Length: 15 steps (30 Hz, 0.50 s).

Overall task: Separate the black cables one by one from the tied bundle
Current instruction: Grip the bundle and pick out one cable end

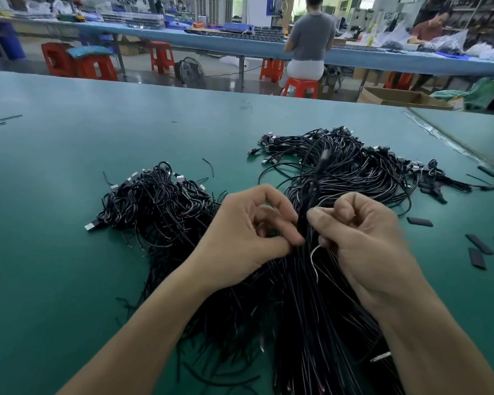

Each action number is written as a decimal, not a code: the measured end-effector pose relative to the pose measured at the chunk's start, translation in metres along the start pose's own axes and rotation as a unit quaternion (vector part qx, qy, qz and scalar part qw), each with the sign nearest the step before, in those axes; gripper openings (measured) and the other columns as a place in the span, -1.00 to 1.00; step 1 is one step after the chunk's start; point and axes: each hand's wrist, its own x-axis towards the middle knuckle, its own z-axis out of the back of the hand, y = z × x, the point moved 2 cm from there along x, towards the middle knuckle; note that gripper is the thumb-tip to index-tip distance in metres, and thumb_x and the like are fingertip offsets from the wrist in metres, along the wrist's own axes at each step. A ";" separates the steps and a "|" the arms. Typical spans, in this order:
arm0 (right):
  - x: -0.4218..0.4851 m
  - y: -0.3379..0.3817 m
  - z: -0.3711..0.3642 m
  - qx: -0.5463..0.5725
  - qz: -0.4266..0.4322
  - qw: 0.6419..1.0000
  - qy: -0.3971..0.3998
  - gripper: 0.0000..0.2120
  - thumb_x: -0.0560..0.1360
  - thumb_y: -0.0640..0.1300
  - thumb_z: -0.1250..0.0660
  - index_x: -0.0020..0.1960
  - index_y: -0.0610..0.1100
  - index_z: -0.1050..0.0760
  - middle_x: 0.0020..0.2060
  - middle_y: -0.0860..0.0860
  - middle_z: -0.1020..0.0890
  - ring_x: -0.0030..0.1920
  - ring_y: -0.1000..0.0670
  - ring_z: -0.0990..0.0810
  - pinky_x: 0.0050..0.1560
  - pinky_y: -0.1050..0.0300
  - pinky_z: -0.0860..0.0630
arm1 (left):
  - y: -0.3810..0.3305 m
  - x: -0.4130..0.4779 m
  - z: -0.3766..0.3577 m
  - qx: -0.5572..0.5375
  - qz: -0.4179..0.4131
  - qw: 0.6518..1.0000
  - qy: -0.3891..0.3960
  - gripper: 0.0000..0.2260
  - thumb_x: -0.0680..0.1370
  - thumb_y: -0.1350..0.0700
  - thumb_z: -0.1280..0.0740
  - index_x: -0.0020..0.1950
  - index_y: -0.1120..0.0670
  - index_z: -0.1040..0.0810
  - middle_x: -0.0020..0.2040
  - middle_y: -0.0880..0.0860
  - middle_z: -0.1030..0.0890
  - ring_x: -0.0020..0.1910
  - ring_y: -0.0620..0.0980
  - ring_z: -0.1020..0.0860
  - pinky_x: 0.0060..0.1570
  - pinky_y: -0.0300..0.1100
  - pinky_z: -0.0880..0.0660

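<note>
Left hand (251,232) and right hand (364,238) close together, fingertips pinched

Before us, a thick bundle of thin black cables (305,295) fans along the green table (54,223), its looped far ends tipped with silver plugs, a smaller heap of coiled black cables (157,203) at left.

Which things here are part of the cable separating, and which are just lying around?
In the job: tied bundle, left hand, right hand, both pinching it.
Lying about: black strips, cable scraps, cardboard box.
</note>
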 end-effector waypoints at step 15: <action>-0.004 0.008 -0.005 -0.033 0.093 0.995 0.017 -0.59 0.48 -0.44 -0.39 -0.30 -0.08 -0.26 -0.31 -0.05 -0.60 -0.27 0.08 -0.53 -0.14 0.27 -0.55 | -0.011 0.000 -0.003 0.114 0.061 0.991 -0.038 -0.78 0.59 0.11 -0.24 -0.07 -0.09 -0.66 -0.41 -0.01 -0.66 -0.56 -0.13 -0.37 -0.51 -0.34 -0.32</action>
